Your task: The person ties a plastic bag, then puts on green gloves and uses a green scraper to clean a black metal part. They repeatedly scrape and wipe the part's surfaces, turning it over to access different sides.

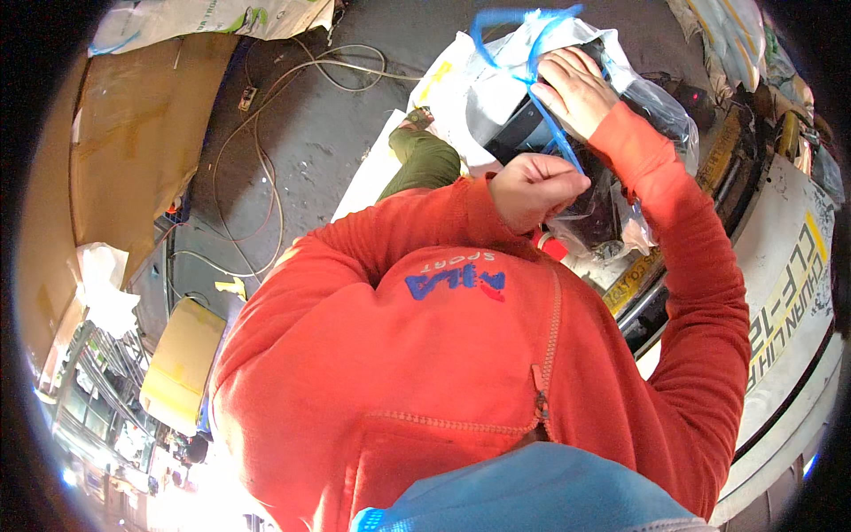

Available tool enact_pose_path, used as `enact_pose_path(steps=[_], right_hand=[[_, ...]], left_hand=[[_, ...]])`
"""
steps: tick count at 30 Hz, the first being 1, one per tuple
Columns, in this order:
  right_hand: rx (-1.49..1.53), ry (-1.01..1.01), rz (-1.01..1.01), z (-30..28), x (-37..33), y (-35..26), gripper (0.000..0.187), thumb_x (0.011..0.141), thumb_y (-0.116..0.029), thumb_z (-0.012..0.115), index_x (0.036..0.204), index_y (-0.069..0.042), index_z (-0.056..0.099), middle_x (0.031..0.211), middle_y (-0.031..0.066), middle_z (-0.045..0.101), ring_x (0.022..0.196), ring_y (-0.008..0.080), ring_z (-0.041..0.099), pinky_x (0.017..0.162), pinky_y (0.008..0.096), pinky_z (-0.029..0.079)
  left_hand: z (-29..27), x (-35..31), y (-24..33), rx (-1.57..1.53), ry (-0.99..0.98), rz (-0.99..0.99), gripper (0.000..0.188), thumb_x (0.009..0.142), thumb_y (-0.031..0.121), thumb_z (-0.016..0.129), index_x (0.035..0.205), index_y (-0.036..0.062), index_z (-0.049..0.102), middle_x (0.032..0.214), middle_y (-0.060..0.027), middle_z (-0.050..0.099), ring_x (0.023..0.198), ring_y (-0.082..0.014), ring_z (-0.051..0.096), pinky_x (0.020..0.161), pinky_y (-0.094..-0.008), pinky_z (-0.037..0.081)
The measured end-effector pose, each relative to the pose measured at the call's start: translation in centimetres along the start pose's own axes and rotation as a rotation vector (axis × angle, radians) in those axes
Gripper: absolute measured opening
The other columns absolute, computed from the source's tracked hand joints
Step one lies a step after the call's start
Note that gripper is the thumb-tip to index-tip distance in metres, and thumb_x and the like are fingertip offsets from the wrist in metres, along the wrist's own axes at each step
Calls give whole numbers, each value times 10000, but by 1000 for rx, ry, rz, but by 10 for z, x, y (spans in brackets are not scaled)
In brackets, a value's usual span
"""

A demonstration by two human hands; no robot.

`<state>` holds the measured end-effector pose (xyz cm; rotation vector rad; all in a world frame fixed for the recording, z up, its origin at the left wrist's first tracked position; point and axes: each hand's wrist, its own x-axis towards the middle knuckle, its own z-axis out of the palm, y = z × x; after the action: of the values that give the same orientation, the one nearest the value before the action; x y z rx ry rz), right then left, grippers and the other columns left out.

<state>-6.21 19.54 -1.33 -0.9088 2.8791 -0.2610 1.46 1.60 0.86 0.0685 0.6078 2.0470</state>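
My left hand (pixel 537 191) is closed in a fist around a blue plastic cord (pixel 555 133), which runs taut from it up past my right hand. At the far end the cord loops loosely over a white plastic sack (pixel 458 97). My right hand (pixel 576 90) lies palm down on the sack's top, fingers stretched out, with the cord beside its thumb. Dark, flat-sided items (pixel 523 129) show in the sack's opening between my hands; their kind is hidden. Clear plastic film (pixel 667 111) bulges at the right side of the sack.
A white machine panel (pixel 789 293) curves along the right, beside a dark-edged yellowish strip (pixel 634 282). Cables (pixel 275 191) snake across the dark floor at the left. Large cardboard sheets (pixel 133 151) stand farther left, with a yellow-tan box (pixel 183 365) nearer me.
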Motion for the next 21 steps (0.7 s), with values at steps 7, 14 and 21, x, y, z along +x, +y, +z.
enact_pose_path(steps=[7,14,21], right_hand=[[-77,-69,-37,5,7,0,227,898,-320,465,938,-111,545,929,87,591,975,226,525,941,454,265],[-15,-13,-12,11,2,1,212,901,-305,457,967,-120,537,935,70,599,983,221,532,963,465,241],[-4,290,127,-23,-3,-13,210,872,-313,486,917,-135,589,986,13,587,1050,180,507,993,469,216]], left_hand=[[17,8,10,-16,120,-117,225,889,174,540,708,43,560,608,39,484,528,-41,471,456,-216,422],[25,13,6,178,67,-107,243,905,198,523,735,30,570,644,28,505,549,-50,497,485,-230,492],[25,-9,30,528,23,3,332,920,269,510,699,29,569,638,9,523,617,-71,478,570,-242,393]])
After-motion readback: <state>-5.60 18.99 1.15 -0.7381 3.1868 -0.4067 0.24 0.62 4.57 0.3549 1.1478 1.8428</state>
